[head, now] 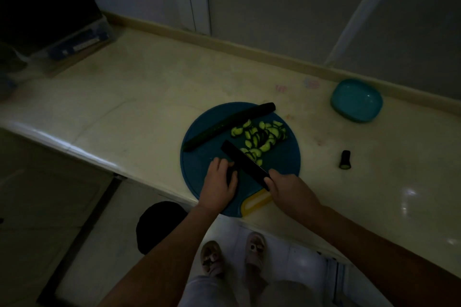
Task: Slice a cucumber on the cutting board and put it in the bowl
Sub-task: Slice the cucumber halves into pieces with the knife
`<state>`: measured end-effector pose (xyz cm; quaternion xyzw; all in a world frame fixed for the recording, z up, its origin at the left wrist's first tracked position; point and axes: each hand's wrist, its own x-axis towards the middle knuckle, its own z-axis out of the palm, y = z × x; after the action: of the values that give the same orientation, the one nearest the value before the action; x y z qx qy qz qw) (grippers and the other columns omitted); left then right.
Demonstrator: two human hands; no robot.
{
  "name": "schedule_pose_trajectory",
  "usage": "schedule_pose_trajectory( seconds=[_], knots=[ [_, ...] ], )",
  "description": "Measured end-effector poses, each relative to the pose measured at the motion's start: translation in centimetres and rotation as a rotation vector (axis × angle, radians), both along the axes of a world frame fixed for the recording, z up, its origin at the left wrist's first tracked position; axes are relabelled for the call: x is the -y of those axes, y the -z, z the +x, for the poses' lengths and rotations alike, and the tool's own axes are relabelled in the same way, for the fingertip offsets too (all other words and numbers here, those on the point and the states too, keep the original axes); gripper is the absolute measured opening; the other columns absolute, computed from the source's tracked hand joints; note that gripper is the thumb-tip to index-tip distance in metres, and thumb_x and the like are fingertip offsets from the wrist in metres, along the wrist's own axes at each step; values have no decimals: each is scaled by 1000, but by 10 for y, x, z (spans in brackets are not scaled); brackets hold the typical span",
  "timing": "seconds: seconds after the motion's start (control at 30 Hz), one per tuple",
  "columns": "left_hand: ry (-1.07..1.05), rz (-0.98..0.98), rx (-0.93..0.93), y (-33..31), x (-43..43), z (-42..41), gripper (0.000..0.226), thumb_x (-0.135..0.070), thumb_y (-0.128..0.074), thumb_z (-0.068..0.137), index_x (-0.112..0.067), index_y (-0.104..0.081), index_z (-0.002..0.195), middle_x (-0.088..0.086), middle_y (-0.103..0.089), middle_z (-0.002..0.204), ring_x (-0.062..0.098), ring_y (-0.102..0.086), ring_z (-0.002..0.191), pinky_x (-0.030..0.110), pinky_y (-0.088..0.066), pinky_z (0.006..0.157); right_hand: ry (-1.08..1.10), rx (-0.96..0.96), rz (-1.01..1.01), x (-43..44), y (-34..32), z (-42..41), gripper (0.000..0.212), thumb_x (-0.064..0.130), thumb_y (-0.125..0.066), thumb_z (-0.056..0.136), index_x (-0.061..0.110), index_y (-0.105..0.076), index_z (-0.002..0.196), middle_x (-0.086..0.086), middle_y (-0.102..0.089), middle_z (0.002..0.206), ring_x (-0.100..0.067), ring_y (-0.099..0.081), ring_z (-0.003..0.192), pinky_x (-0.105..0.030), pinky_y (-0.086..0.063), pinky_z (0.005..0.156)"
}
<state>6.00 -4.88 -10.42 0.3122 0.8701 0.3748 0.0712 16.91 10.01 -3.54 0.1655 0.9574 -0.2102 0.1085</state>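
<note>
Dim overhead view of a pale counter [124,112] bearing a round blue cutting board [197,159] with a yellow handle [254,203] at its near edge.

Long cucumber [224,127] lying flat on the far-left part of the board, long axis diagonal: tapered tip toward the near left, blunt end toward the far right, just over the rim.

Pile of pale green slices [262,137] right of it, still on the board.

Left hand [219,182] with fingers curled down onto a short dark cucumber piece [230,174], pinning it to the board just beside the blade.

Right hand [284,189] wrapped round the grip of a dark knife [243,163], blade running from near right to far left, roughly across the long cucumber's axis, far end beside the slices.

Teal bowl [356,101] well apart at the far right, nothing visible inside.

Cut-off cucumber stub [345,159] on the counter right of the board, pale cut face toward the near edge.
</note>
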Motion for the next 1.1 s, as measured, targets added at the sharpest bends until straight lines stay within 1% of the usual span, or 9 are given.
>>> schedule_pose_trajectory(
  seconds=[0.27,0.47,0.6,0.77,0.87,1.0,1.1],
  knots=[
    [4,2,-5,1,0,0,10,-10,-57,88,-3,-54,95,7,-44,89,11,-37,83,18,-27,71,-18,19,35,0,1,0,31,30,-27,100,7,-48,103,-14,-63,86,-29,-58,73,-29,-29,55],
    [-1,13,3,3,0,-1,10,-9,-58,87,-2,-54,94,9,-47,88,17,-44,83,18,-29,70,-51,55,86,5,5,-5,31,29,-25,101,8,-47,105,-14,-64,89,-31,-59,75,-30,-33,56],
    [-9,19,10,3,0,0,10,-7,-58,87,-2,-54,95,11,-48,90,16,-43,85,17,-28,72,-59,63,97,7,11,-10,31,29,-26,101,7,-47,104,-14,-64,89,-31,-60,75,-31,-32,56],
    [-11,19,-4,3,-1,0,8,-7,-58,87,-2,-53,92,10,-45,88,13,-39,82,17,-28,72,7,48,56,-1,10,-4,30,27,-27,101,5,-47,99,-16,-63,86,-30,-59,73,-30,-32,56],
    [-20,17,-11,4,-1,-1,7,-6,-58,87,-2,-53,90,11,-45,88,14,-38,81,17,-27,71,6,50,40,-4,8,-3,31,27,-27,101,5,-48,100,-15,-63,87,-30,-59,74,-29,-32,56],
    [-12,19,-28,4,-1,0,7,-6,-58,87,-2,-53,91,11,-45,88,14,-37,82,17,-26,72,34,15,-27,-1,5,-2,29,28,-31,100,5,-49,98,-16,-62,84,-30,-58,72,-28,-27,55],
    [-16,25,-32,3,-1,0,7,-5,-58,87,-2,-53,90,10,-44,87,12,-36,81,17,-25,71,42,9,-45,4,2,0,29,29,-32,100,6,-49,98,-16,-62,83,-30,-57,70,-29,-28,55]
  ],
)
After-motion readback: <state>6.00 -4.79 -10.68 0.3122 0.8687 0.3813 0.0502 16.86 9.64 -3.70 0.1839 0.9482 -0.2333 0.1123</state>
